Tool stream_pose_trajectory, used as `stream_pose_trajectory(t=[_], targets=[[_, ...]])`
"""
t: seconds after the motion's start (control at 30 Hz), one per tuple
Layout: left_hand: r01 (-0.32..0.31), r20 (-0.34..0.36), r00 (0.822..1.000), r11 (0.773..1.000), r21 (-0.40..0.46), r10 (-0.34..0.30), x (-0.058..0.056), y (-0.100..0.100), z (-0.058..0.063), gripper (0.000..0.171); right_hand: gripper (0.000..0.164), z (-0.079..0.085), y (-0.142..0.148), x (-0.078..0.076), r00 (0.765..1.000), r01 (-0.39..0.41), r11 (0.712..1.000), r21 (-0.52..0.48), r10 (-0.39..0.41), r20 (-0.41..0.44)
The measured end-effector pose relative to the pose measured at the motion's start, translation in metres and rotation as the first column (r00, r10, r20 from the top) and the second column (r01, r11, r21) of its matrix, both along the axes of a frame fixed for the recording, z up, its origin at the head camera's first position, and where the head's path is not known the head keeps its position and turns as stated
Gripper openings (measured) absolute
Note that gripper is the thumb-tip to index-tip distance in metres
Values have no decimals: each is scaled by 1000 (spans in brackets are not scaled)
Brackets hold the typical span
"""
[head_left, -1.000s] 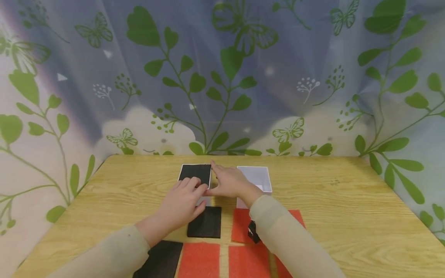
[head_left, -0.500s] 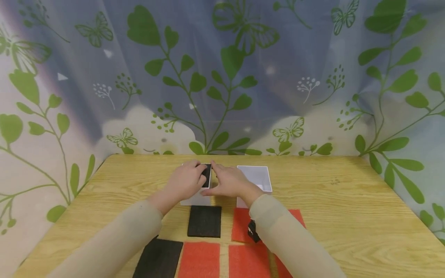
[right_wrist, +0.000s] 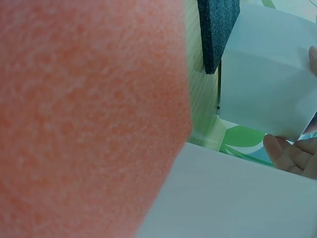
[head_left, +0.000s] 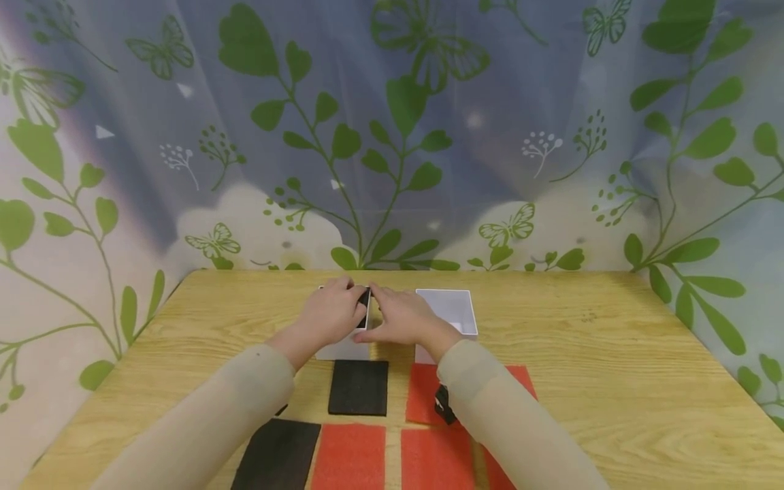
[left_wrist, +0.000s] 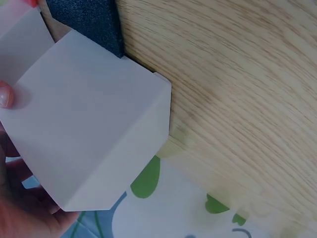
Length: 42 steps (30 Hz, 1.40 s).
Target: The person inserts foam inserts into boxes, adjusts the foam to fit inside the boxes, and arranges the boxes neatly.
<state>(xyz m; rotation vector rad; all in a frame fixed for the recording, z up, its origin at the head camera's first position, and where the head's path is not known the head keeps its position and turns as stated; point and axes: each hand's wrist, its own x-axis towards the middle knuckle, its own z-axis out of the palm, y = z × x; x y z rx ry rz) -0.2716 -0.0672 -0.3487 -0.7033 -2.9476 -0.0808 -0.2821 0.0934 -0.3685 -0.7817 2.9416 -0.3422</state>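
Observation:
A white square box (head_left: 343,350) stands toward the table's back edge, with a black foam square (head_left: 364,320) inside its opening, mostly covered by my left hand (head_left: 331,312). That hand lies over the top from the left, its fingers pressing down at the opening. At the box's right side, my right hand (head_left: 403,317) holds it between thumb and forefinger, one at the front corner and the other at the back. The box's plain outer walls (left_wrist: 94,104) fill much of the left wrist view. In the right wrist view, fingers (right_wrist: 285,151) touch the box's edge.
A second white box (head_left: 450,309) stands just right, its top uncovered. Nearer me lie a black foam square (head_left: 358,388), another black one (head_left: 278,452) and several red ones (head_left: 349,456). A patterned curtain (head_left: 392,136) hangs behind the wooden table (head_left: 582,381).
My left hand has moved from the box's front edge farther up and over its opening, covering most of the black foam square. The right hand has stayed at the box's side.

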Motion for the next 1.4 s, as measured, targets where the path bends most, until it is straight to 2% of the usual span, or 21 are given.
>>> stream_pose_trajectory(t=[0.17, 0.4, 0.6, 0.8, 1.1, 1.4], targets=[[-17, 29, 999, 1000, 5, 17, -1, -1, 0, 41, 108, 1, -1, 0, 1000, -1, 1000, -2, 1, 5], [-4, 52, 999, 999, 40, 1, 0, -7, 3, 41, 108, 4, -1, 1, 1000, 7, 1000, 3, -7, 11], [-19, -13, 1000, 999, -49, 18, 2, -17, 7, 38, 108, 4, 1, 2, 1000, 14, 1000, 3, -14, -3], [-12, 7, 1000, 993, -114, 13, 4, -21, 7, 39, 107, 1, 1, 5, 1000, 4, 1000, -1, -4, -7], [-16, -22, 1000, 992, -124, 13, 4, -18, 5, 40, 107, 2, 1, 5, 1000, 14, 1000, 17, -14, -8], [-28, 44, 998, 994, -109, 33, 7, -15, 7, 45, 106, 1, -1, 4, 1000, 6, 1000, 3, -6, -8]])
